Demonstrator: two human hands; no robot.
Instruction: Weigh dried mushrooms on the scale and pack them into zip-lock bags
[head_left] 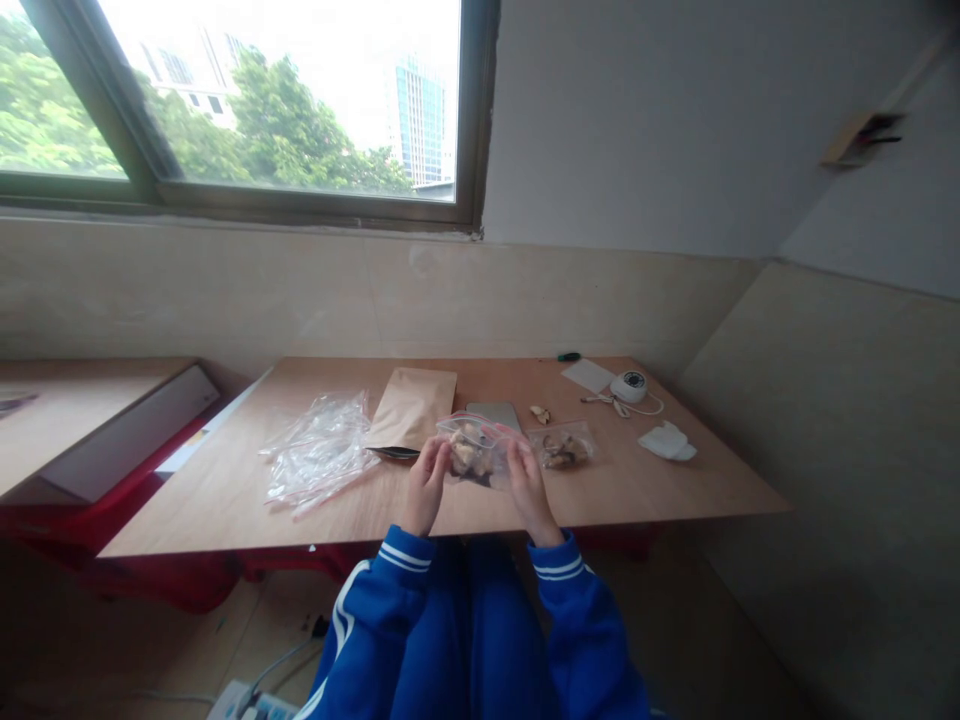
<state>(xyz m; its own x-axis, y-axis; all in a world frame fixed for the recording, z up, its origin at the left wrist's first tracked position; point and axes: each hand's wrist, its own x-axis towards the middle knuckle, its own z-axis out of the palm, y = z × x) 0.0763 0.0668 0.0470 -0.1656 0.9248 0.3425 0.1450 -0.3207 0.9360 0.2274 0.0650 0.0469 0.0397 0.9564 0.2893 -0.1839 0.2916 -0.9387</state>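
Red-edged plastic bag [472,460] in both hands [426,485] [530,488]

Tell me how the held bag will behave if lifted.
The bag will probably flex, its clear plastic looking thin. The pieces inside may slide about, seeming to fill only part of it. It is likely light: the fingers merely pinch its sides.

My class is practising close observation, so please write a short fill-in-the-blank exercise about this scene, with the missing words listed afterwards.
1. A filled zip bag is held between the left hand and the ____ hand.
2. From the wearer's seat, the pile of clear plastic bags lies to the ____ of the kraft paper pouch.
3. The sleeves are ____, with white stripes at the cuffs.
4. Counting the held one, clear bags with chunks inside number ____.

Missing words: right; left; blue; two.
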